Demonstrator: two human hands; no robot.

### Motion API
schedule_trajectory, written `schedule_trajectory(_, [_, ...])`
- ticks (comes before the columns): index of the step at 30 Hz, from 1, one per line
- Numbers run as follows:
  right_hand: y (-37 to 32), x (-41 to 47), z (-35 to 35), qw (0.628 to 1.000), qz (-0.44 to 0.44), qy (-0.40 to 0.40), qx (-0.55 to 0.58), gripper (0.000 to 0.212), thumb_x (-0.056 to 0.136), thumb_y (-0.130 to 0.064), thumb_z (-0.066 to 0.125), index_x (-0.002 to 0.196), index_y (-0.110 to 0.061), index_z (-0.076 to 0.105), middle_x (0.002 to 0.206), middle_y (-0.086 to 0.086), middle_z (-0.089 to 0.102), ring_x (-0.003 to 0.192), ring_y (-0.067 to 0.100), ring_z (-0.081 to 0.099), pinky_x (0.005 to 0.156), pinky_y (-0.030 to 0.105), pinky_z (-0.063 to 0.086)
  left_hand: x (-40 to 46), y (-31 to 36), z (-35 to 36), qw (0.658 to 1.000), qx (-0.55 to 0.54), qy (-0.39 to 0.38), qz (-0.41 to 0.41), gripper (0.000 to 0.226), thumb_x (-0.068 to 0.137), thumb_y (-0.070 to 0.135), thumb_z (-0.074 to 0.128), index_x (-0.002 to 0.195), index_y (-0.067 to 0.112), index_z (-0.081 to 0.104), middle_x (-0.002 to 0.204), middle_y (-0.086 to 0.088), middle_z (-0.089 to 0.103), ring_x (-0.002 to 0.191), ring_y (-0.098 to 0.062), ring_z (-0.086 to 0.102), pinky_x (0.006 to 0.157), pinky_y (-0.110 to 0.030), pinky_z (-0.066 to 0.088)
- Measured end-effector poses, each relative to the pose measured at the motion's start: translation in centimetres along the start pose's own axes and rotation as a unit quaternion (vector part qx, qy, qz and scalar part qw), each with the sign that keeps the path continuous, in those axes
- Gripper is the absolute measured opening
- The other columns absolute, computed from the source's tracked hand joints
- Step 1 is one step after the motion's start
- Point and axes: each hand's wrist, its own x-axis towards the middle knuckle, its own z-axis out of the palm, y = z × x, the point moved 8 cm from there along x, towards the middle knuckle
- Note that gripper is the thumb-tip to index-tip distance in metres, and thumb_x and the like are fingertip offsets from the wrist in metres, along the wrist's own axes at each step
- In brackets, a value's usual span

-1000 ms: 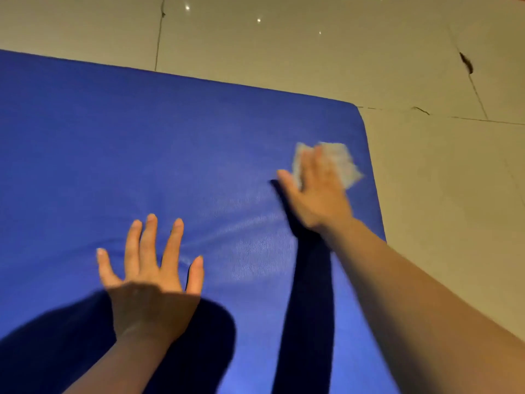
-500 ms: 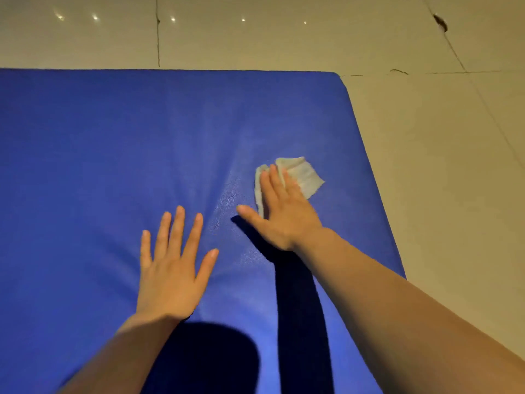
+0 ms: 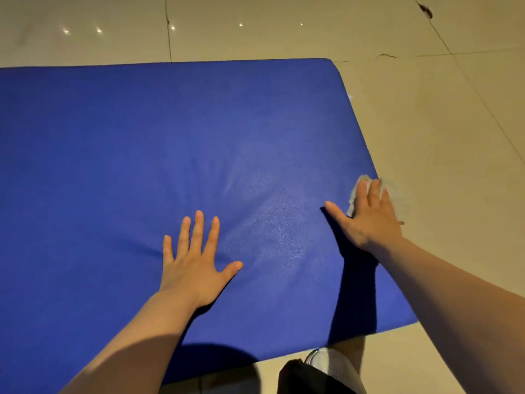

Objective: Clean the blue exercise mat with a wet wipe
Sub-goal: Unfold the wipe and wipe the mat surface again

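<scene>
Two flat hands on the mat, one pressing the wipe at its right edge.

Straight fingers [image 3: 374, 191] of the right hand [image 3: 369, 220] pin the wet wipe [image 3: 355, 199], thin, limp and likely to bunch, so a flat palm suits it better than a pinch. Spread fingers [image 3: 199, 228] of the left hand [image 3: 193, 268] brace the blue exercise mat [image 3: 142, 155], soft and dimpling under pressure, lying on the tiled floor [image 3: 440, 123].

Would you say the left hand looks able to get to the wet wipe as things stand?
Probably yes, though not freely. The left hand lies flat on the blue mat, with only bare mat between it and the wet wipe at the right edge, but the right hand presses on most of the wipe.
</scene>
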Motion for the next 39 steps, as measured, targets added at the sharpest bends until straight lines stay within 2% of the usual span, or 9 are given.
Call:
schedule_trajectory(4, [-10.5, -3.5, 1.4, 0.982, -0.18, -0.038, -0.051, 0.097, 0.087, -0.077, 0.014, 0.154, -0.011, -0.012, 0.162, 0.004, -0.018, 0.147, 0.019, -0.025, 0.119, 0.036, -0.016, -0.9, 1.9, 0.2, 0.995, 0.005, -0.095, -0.032, 0.107, 0.088, 0.07, 0.045, 0.144, 0.027, -0.035, 0.146, -0.001, -0.049, 0.141, -0.026, -0.036, 0.117, -0.055, -0.007])
schedule_trajectory(8, [-18.9, -9.4, 5.4, 0.938, -0.329, -0.088, -0.063, 0.098, 0.08, -0.076, -0.005, 0.156, -0.014, -0.005, 0.164, 0.003, -0.011, 0.149, 0.019, -0.019, 0.121, 0.041, -0.008, -3.0, 2.2, 0.8, 0.989, 0.08, -0.124, -0.003, 0.113, 0.087, 0.066, 0.053, 0.147, 0.021, -0.032, 0.15, -0.007, -0.043, 0.143, -0.031, -0.03, 0.119, -0.052, 0.008])
schedule_trajectory(14, [-4.6, -5.2, 2.0, 0.994, -0.104, -0.038, -0.016, 0.071, 0.099, -0.061, 0.017, 0.157, -0.026, -0.006, 0.164, 0.004, -0.013, 0.151, 0.026, -0.006, 0.121, 0.042, -0.001, -6.2, -0.4, -0.5, 0.931, 0.292, -0.201, 0.086, 0.098, 0.089, 0.068, 0.047, 0.151, 0.032, -0.02, 0.161, -0.001, -0.022, 0.15, -0.025, 0.0, 0.117, -0.048, 0.02])
schedule_trajectory(17, [2.5, -6.3, 1.2, 0.997, -0.047, -0.016, -0.056, 0.08, 0.092, -0.071, 0.006, 0.156, -0.023, -0.003, 0.164, 0.007, -0.004, 0.15, 0.029, -0.002, 0.12, 0.048, 0.007, -7.6, -3.3, -1.6, 0.924, 0.298, -0.218, 0.097, 0.092, 0.089, 0.072, 0.04, 0.151, 0.036, -0.018, 0.163, 0.004, -0.012, 0.15, -0.022, 0.005, 0.118, -0.043, 0.023])
schedule_trajectory(20, [2.1, -7.9, 2.0, 0.997, -0.033, -0.018, -0.067, 0.089, 0.089, -0.071, -0.006, 0.156, -0.014, 0.001, 0.163, 0.01, -0.003, 0.149, 0.029, -0.008, 0.121, 0.044, -0.002, -8.2, -5.2, -0.8, 0.942, 0.265, -0.196, 0.055, 0.098, 0.086, 0.076, 0.041, 0.148, 0.039, -0.025, 0.161, 0.001, -0.023, 0.15, -0.027, -0.005, 0.115, -0.052, 0.027])
schedule_trajectory(22, [-1.4, -7.9, 2.8, 0.997, -0.065, 0.001, -0.051, 0.107, 0.074, -0.077, -0.018, 0.156, -0.011, 0.002, 0.163, 0.012, -0.002, 0.149, 0.027, -0.011, 0.12, 0.042, -0.007, -8.4, -4.7, 0.9, 0.961, 0.188, -0.202, 0.008, 0.105, 0.083, 0.076, 0.047, 0.147, 0.039, -0.026, 0.157, -0.003, -0.032, 0.148, -0.033, -0.014, 0.112, -0.057, 0.029])
schedule_trajectory(29, [-12.8, -11.8, 5.6, 0.934, -0.336, -0.09, -0.08, 0.098, 0.071, -0.07, -0.014, 0.157, -0.027, 0.003, 0.164, 0.004, -0.006, 0.15, 0.02, -0.01, 0.121, 0.04, -0.006, -7.0, 0.0, 3.2, 0.981, 0.045, -0.168, -0.088, 0.133, 0.067, 0.086, 0.054, 0.152, 0.009, -0.013, 0.153, -0.025, -0.028, 0.142, -0.049, -0.019, 0.112, -0.058, 0.029])
schedule_trajectory(35, [0.8, -9.3, 2.9, 0.991, -0.096, -0.007, -0.091, 0.095, 0.069, -0.074, -0.015, 0.155, -0.035, -0.005, 0.164, 0.002, -0.01, 0.151, 0.028, 0.001, 0.118, 0.049, 0.003, -8.4, -1.2, 4.0, 0.981, 0.1, -0.16, -0.046, 0.128, 0.076, 0.078, 0.054, 0.147, 0.011, -0.03, 0.15, -0.023, -0.037, 0.141, -0.046, -0.026, 0.106, -0.05, 0.042])
schedule_trajectory(39, [3.1, -9.4, 2.9, 0.998, -0.042, -0.012, -0.04, 0.09, 0.08, -0.078, -0.003, 0.156, -0.03, 0.002, 0.164, 0.007, -0.005, 0.15, 0.031, -0.001, 0.119, 0.052, 0.006, -8.7, -1.3, 4.4, 0.976, 0.12, -0.174, -0.051, 0.125, 0.08, 0.079, 0.047, 0.14, 0.012, -0.04, 0.146, -0.023, -0.044, 0.138, -0.047, -0.031, 0.105, -0.051, 0.043])
